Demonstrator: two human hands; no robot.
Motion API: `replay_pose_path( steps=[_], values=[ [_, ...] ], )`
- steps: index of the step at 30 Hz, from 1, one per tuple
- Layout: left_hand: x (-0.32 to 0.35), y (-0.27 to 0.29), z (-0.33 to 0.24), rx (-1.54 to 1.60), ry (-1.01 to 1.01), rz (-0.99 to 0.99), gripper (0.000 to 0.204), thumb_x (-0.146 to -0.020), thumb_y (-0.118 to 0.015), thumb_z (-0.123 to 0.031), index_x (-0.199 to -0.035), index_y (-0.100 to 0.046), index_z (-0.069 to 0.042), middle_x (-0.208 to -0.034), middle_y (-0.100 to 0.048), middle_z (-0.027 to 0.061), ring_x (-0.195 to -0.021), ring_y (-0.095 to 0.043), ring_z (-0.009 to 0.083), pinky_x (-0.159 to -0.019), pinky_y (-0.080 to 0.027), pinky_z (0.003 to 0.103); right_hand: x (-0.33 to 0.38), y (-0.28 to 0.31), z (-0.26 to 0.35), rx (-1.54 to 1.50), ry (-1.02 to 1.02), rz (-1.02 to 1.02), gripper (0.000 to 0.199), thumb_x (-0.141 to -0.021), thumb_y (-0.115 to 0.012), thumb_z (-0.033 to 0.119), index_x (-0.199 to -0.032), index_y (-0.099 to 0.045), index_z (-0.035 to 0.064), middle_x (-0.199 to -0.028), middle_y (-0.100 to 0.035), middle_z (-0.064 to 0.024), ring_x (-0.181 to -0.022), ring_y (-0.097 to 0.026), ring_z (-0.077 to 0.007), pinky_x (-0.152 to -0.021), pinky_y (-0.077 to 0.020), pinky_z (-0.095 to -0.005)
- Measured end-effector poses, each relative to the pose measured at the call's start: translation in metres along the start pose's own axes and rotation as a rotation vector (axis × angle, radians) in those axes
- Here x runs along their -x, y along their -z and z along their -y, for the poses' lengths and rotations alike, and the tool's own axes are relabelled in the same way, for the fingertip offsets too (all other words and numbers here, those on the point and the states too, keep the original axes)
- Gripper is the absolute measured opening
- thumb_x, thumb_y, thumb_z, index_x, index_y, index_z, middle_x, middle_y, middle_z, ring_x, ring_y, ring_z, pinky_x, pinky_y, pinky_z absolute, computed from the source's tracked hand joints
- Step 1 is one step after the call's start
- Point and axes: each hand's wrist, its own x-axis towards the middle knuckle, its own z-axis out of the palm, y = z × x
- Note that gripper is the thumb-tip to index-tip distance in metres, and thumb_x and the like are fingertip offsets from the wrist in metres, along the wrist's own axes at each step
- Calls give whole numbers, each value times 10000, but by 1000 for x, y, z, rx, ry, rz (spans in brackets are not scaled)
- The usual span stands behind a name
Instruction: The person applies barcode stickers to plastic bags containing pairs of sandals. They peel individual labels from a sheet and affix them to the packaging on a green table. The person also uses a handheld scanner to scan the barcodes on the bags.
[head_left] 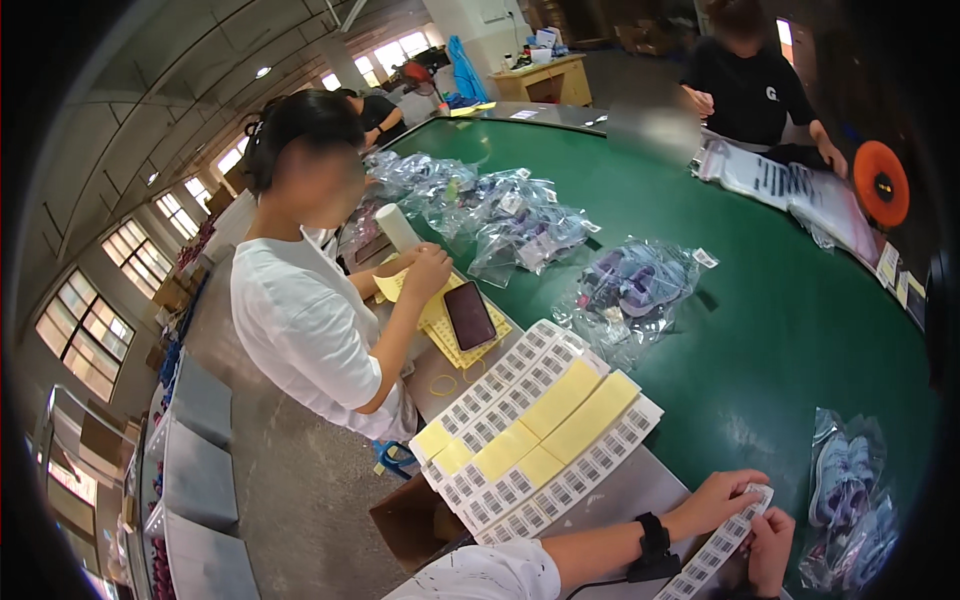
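A narrow white strip of barcode labels [712, 556] runs between my two hands near the lower right. My left hand [712, 505], with a black band on its wrist, has its fingers closed on the strip's upper end. Just beside it, my right hand [770, 548] pinches the edge of the same strip. To the left of my hands lie broad sheets of barcode labels [545, 500], with bare yellow backing [590, 415] where labels are gone. Right of my hands, bagged blue shoes [842, 478] rest on the green surface.
On the green table [740, 335] lie more bagged shoes [640, 283]. At left, a person in white [300, 320] handles yellow label sheets beside a phone [469, 316]. Across stands a person in black [755, 100] with plastic bags [780, 185]; an orange round object [881, 183] is nearby.
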Motion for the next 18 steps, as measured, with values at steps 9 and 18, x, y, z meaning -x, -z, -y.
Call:
replay_pose_path(
  steps=[9, 18],
  values=[
    [-2, 1, 1, -158, -73, -26, 198, -932, -575, -122, -1070, -602, 17, -638, -531, 10, -585, -452, 67, -524, -361, 268, 0, -38, 25, 34, 352, -359, 39, -860, -551, -25, -853, -586, -11, -840, -544, -45, -624, -515, -75, -546, -430, -211],
    [6, 0, -8, -309, -81, -25, 174, -901, -591, -121, -1001, -616, 19, -562, -474, 79, -517, -436, 135, -500, -346, 321, -4, -8, 8, 252, 255, -153, 28, -826, -592, -60, -803, -587, -44, -885, -524, -39, -690, -506, -75, -594, -411, -203]
  ],
)
